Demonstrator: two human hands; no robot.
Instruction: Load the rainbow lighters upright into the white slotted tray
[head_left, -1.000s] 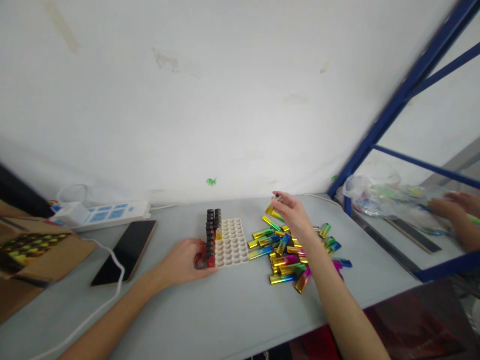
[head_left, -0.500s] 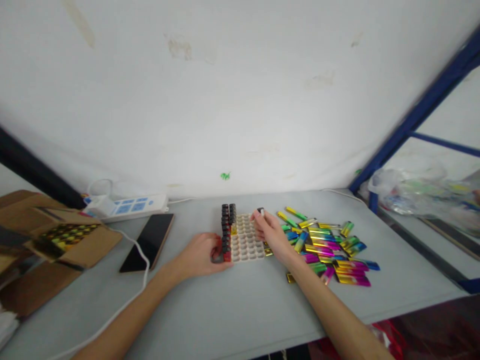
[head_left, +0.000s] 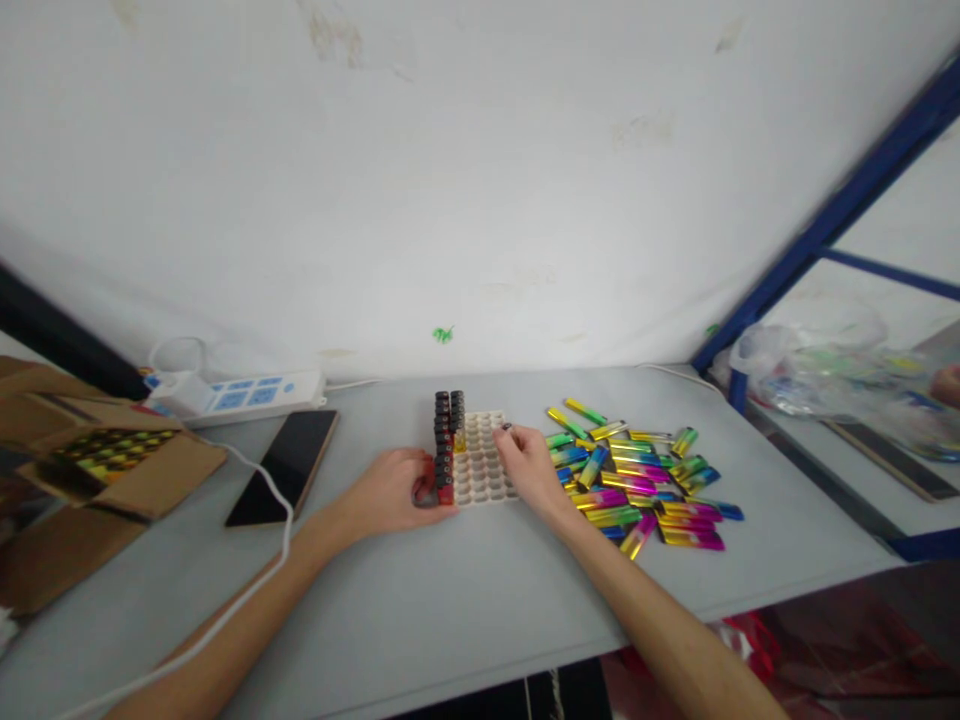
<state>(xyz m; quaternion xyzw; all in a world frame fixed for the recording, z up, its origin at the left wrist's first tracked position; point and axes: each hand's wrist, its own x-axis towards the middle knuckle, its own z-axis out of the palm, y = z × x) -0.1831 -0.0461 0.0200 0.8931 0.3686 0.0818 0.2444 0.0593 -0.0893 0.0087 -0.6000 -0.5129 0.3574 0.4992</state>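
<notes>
Left hand (head_left: 401, 490): thumb and fingers parted, curved against the left side of the tray (head_left: 484, 480). Right hand (head_left: 529, 468): fingertips together, pinching a largely hidden dark-tipped piece (head_left: 507, 427). Tray: white, round-celled, on bench (head_left: 420, 620); black-topped pieces (head_left: 443, 440) upright at left.

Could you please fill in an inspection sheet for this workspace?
Surface: grey tabletop against a white wall.
Things: pale tray, black-topped pieces upright in its left columns; shiny multicoloured pieces piled to its right.
Clutter: phone, power strip and open cardboard box, left.
Hands: left hand at the tray's left edge; right hand over its right side, pinching a dark-tipped piece, mostly hidden.
Cables: white cable crosses the phone and tabletop's left.
Surroundings: blue frame and clear plastic bags, right.
</notes>
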